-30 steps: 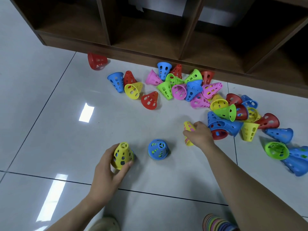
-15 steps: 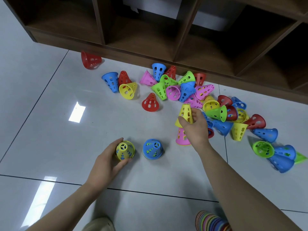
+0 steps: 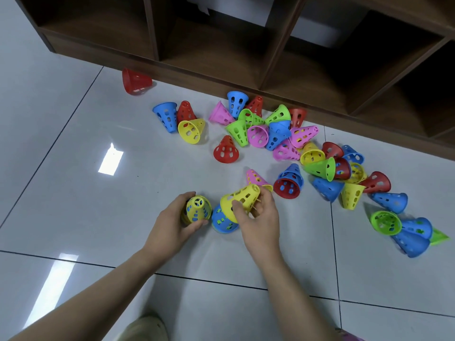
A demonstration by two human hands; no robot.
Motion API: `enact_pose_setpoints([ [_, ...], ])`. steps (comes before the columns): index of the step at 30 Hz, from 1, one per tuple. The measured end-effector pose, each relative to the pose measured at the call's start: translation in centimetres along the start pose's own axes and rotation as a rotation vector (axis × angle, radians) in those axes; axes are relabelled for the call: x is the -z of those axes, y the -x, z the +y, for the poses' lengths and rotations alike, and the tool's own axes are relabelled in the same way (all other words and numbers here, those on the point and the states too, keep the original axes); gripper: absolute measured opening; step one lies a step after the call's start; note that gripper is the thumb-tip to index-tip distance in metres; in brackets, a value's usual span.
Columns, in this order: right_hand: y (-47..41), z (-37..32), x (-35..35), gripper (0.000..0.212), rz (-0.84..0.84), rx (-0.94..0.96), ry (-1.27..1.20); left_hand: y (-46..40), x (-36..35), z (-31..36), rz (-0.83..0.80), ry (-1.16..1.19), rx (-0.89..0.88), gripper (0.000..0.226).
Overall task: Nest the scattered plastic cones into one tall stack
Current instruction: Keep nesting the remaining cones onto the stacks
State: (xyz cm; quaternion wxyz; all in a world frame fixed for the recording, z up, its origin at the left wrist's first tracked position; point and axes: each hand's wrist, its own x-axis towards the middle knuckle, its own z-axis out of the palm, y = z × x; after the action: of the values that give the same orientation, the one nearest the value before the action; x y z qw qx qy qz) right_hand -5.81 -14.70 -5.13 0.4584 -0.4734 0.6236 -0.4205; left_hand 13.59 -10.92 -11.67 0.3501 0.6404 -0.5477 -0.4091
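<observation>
Floor: glossy pale grey tile floor point(image 3: 73, 205), dark grout lines crossing at 6 and 3 o'clock; bright window glare patches at 9 and 7 o'clock.
Shelving: dark brown wooden cubby unit point(image 3: 283, 57) across 12 o'clock, open compartments; something white at the back of two middle cubbies, kind unclear.
Left hand: left hand point(image 3: 170, 227) curled round yellow cone stack point(image 3: 197, 209), upright, tip toward camera, blue showing through its holes.
Right hand: right hand point(image 3: 258, 217) pinching a single yellow cone point(image 3: 240, 199), tilted, wide mouth toward 8 o'clock, held over the blue cone stack point(image 3: 222, 221) standing just right of the left-hand stack.
Nearby loose: pink cone point(image 3: 256, 177) on its side just beyond the right hand; red cone point(image 3: 286, 189) nested under blue at 2 o'clock of the hands.
Main scatter: pile of loose cones point(image 3: 283, 136), blue, green, pink, red, yellow, mostly tipped over, running from 12 to 3 o'clock along the shelf foot.
Outlier: lone red cone point(image 3: 135, 81) on its side at 11 o'clock, against the shelf base.
Right edge: green and blue cones point(image 3: 403, 227) in a cluster at 3 o'clock.
Bottom edge: beige shoe tip point(image 3: 145, 328) at 6 o'clock.
</observation>
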Motion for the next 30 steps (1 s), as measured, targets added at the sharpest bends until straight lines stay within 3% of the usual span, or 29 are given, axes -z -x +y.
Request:
enact_pose_setpoints([
  [11, 1.5, 3.1, -0.5, 0.047, -0.114, 0.158, 0.36, -0.3, 1.4, -0.4, -0.082, -0.033, -0.022, 0.057],
  [15, 1.5, 4.2, 0.0, 0.046, -0.145, 0.167, 0.418, -1.2, 2.7, -0.2, 0.034, -0.03, -0.08, 0.053],
  [21, 2.2, 5.3, 0.1, 0.048, -0.133, 0.164, 0.425, -6.6, 4.1, 0.7, 0.13, -0.042, -0.021, 0.045],
  [30, 2.3, 5.8, -0.1, 0.048, -0.101, 0.146, 0.431, -17.3, 2.3, 5.3, 0.024, -0.254, -0.14, 0.059],
])
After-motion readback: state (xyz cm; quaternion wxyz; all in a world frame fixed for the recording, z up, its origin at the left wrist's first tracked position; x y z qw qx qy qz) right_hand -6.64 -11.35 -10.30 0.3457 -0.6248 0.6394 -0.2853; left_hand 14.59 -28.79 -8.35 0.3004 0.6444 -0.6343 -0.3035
